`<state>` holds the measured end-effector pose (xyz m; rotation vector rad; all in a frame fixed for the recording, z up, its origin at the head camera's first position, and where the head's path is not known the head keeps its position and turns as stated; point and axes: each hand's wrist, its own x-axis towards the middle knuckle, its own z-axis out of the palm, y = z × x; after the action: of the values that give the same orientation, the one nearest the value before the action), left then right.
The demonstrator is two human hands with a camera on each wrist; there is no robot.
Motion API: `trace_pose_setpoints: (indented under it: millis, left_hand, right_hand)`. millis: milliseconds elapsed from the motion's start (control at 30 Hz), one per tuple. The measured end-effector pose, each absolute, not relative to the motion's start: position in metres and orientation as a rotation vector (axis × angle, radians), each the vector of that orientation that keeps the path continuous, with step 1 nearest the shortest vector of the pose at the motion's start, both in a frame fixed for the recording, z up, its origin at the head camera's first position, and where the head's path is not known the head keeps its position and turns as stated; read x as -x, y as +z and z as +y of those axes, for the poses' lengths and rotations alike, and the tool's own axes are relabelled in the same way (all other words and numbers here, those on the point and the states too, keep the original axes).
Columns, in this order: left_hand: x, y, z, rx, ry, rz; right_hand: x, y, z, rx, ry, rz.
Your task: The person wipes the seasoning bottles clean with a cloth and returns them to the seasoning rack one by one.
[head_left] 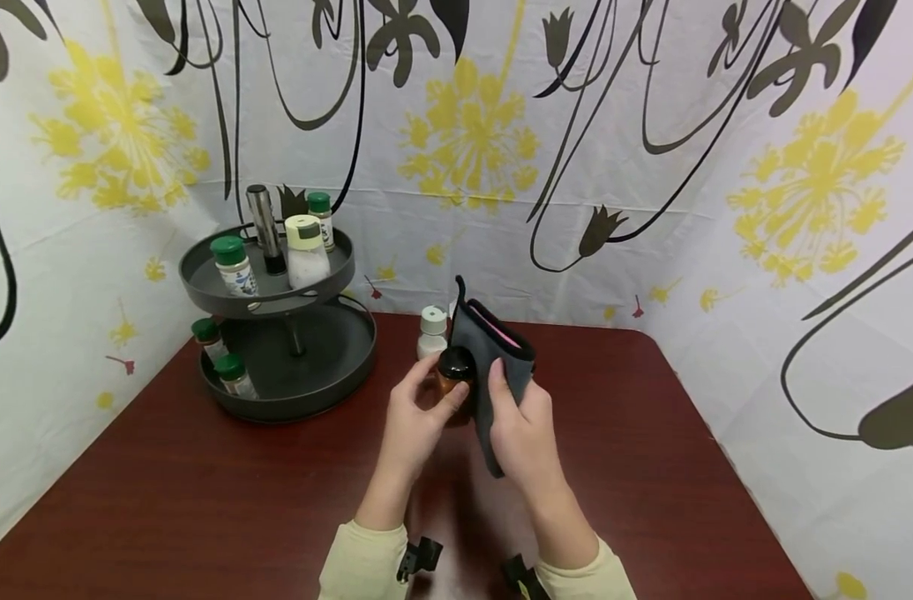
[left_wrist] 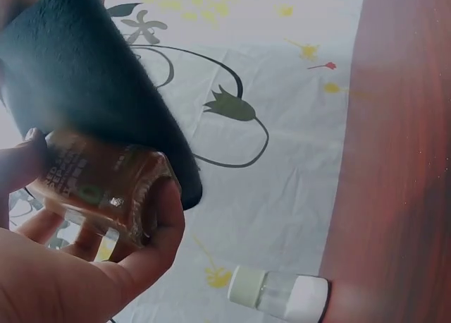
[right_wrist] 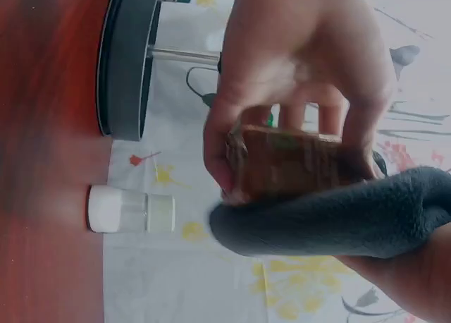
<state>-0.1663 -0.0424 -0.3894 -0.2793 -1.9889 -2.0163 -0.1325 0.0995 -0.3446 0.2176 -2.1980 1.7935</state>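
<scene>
My left hand (head_left: 410, 417) grips a small clear spice jar (left_wrist: 106, 185) with a black lid (head_left: 456, 362) and reddish-brown contents. In the left wrist view the jar lies tilted, its label partly under the thumb, with fingers wrapped around its base and far side. My right hand (head_left: 522, 427) holds a folded dark grey cloth (head_left: 481, 342) with a pink inside and a hanging loop, thumb on the near face. The cloth (right_wrist: 317, 214) lies right against the jar's side in the right wrist view. Both are held up over the table.
A dark two-tier round stand (head_left: 299, 404) is at the back left. Green-capped jars (head_left: 235, 268), a cream-capped shaker (head_left: 307, 254) and a silver-and-black cylinder (head_left: 265, 227) occupy its top; two more jars sit below. Behind my hands stands a white-capped bottle (head_left: 432, 323) on the reddish-brown table (head_left: 614, 467).
</scene>
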Motion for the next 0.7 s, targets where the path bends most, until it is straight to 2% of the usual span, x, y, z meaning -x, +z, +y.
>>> trace_pose_setpoints:
  millis: [167,400,533,700]
  left_hand:
    - [0.165,-0.39,-0.041,0.25,-1.987,-1.969]
    - [0.167,-0.39,-0.042,0.255,-1.968,-1.97]
    - [0.167,-0.391,-0.042,0.248,-1.975,-1.985]
    - [0.168,-0.391,-0.038,0.268,-1.978,-2.0]
  right_hand:
    - [0.135,-0.363,0.092,-0.236,1.835,-2.098]
    - [0.148,-0.391,0.095,-0.028,1.937,-2.322]
    - [0.152,-0.388,0.098,-0.002,1.885,-2.438]
    - [0.152,-0.368,0.1,-0.094,1.795,-2.382]
